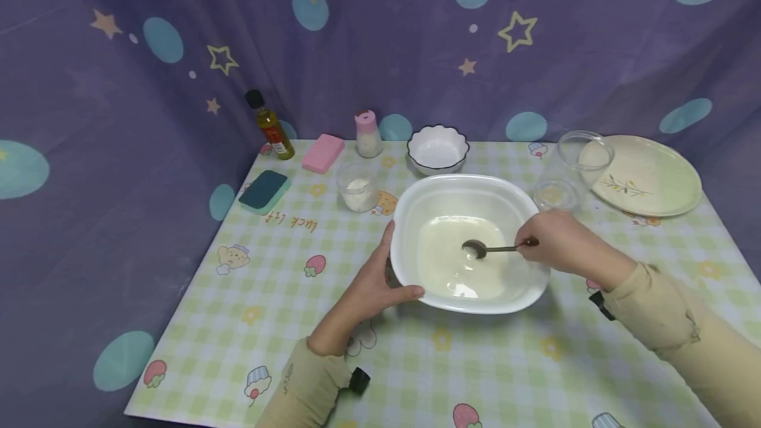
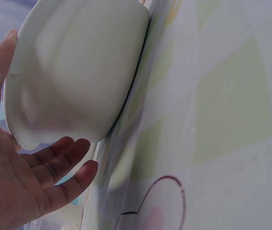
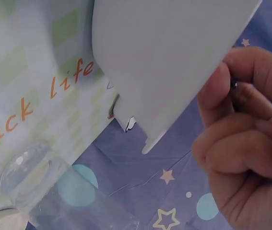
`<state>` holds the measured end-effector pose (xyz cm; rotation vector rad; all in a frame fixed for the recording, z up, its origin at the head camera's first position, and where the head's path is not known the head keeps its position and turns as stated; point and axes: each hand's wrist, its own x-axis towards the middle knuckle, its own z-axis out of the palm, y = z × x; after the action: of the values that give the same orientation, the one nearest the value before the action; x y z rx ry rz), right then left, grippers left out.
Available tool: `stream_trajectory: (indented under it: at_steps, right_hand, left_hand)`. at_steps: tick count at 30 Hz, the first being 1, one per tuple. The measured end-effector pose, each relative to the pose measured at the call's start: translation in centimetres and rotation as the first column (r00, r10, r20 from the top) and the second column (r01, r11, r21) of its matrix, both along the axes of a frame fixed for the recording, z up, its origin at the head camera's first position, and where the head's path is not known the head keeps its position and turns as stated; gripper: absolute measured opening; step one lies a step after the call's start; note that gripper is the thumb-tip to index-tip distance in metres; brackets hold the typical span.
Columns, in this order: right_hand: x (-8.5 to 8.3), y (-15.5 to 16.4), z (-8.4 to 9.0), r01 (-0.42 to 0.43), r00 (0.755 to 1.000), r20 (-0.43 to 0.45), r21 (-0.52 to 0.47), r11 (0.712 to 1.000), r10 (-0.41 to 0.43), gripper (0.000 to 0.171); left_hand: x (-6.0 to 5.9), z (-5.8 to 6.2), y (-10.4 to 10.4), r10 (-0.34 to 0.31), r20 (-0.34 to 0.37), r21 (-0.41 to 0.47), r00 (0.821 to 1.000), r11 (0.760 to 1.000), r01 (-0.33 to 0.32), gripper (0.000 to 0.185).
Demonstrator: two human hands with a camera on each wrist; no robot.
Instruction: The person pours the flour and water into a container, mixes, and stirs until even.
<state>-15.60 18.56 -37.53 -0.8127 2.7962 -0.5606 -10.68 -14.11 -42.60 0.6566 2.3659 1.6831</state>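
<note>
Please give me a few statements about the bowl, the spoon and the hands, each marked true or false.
1. The right hand pinches the spoon handle. True.
2. The spoon's bowl end rests in the large white bowl. True.
3. The left hand holds the oil bottle. False: it rests against the large bowl's side.
4. The large bowl is dry inside. False: it holds pale liquid.
5. The plate lies left of the large bowl. False: right.

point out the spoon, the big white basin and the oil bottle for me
spoon (image 1: 475, 248): head view, on its bowl, down in the liquid.
big white basin (image 1: 410, 213): head view, on the bare left inner wall.
oil bottle (image 1: 272, 128): head view, on the yellow body below the black cap.
</note>
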Motion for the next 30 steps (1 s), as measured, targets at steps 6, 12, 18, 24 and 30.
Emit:
stream_trajectory:
  at_steps: [6, 12, 18, 24, 30]
  right_hand:
    - [0.3, -0.6, -0.3, -0.075, 0.995, 0.071, -0.032, 0.997, 0.077, 0.008]
    - [0.4, -1.7, -1.0, -0.164, 0.985, 0.045, -0.088, 0.982, 0.169, 0.013]
    - [0.3, -3.0, -1.9, -0.174, 0.984, 0.016, -0.116, 0.978, 0.177, 0.012]
    - [-0.2, -4.2, -2.4, -0.150, 0.988, -0.043, -0.123, 0.981, 0.146, 0.014]
    - [-1.2, -4.8, -2.8, -0.075, 0.995, -0.075, -0.119, 0.990, 0.066, 0.015]
  left_hand:
    - [0.0, -0.1, -0.1, 0.001, 0.007, -0.006, 1.000, 1.000, -0.001, 0.119]
    - [-0.1, -0.2, 0.0, -0.006, 0.016, 0.017, 1.000, 1.000, 0.005, 0.120]
    - [-0.1, -0.2, 0.0, -0.013, 0.000, 0.023, 1.000, 1.000, 0.013, 0.119]
    - [0.0, -0.2, 0.0, -0.017, -0.010, 0.023, 1.000, 1.000, 0.017, 0.119]
    - [0.0, -0.2, -0.1, -0.010, -0.012, 0.012, 1.000, 1.000, 0.010, 0.119]
